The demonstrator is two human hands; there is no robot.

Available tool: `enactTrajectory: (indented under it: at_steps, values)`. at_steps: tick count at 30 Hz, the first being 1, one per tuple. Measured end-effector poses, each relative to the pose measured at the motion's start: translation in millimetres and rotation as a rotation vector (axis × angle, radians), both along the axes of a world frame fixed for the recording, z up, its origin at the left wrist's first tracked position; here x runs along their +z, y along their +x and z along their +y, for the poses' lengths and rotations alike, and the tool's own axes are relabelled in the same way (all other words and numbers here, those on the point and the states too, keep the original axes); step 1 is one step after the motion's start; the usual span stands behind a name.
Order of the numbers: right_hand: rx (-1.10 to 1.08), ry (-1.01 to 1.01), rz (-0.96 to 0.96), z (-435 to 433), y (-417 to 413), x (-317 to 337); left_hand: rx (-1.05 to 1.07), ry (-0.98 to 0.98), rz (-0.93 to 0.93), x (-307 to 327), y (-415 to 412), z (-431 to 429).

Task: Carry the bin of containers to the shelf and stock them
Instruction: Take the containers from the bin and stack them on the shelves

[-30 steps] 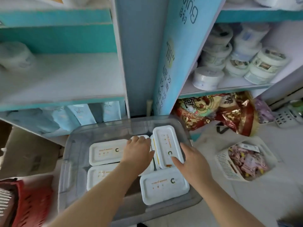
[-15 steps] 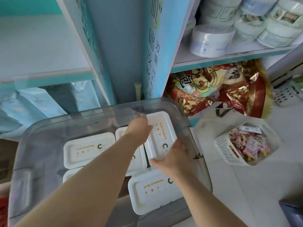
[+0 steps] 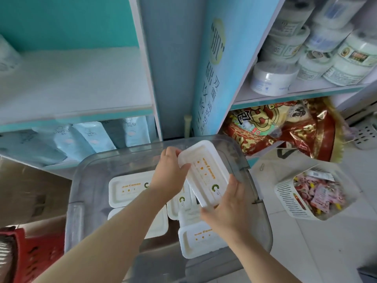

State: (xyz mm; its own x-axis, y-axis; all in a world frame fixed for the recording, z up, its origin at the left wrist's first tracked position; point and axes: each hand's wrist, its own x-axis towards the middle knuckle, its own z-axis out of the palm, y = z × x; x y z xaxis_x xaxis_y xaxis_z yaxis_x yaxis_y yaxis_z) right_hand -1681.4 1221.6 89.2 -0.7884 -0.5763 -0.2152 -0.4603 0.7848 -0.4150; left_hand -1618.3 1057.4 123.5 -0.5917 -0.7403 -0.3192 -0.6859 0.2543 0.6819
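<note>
Holding: on the head view I see both hands on one white container [image 3: 204,172], raised above the others in the bin and tilted.
Left hand [image 3: 169,176]: fingers curled round the container's far left edge.
Right hand [image 3: 226,211]: grips its near end.
Bin [image 3: 75,211]: clear grey, just before the shelf [image 3: 71,84]; more flat containers [image 3: 128,187] lie inside.
Sides: white basket [image 3: 285,195] of wrapped packets at right, red basket [image 3: 34,254] at left.

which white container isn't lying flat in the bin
The tilted white container that the left hand and right hand grip; the other containers lie flat in the bin.
</note>
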Motion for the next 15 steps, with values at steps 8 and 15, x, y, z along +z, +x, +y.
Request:
enactTrajectory:
  at_steps: [8, 15]
  values:
    - [0.288, 0.007, 0.023, -10.8, 14.0, 104.4, 0.143, -0.030, 0.146, 94.7, 59.6, -7.9]
    - [0.560, -0.059, 0.078, -58.5, 34.7, 211.8, 0.372, -0.100, 0.299, 172.7, 127.1, -31.0]
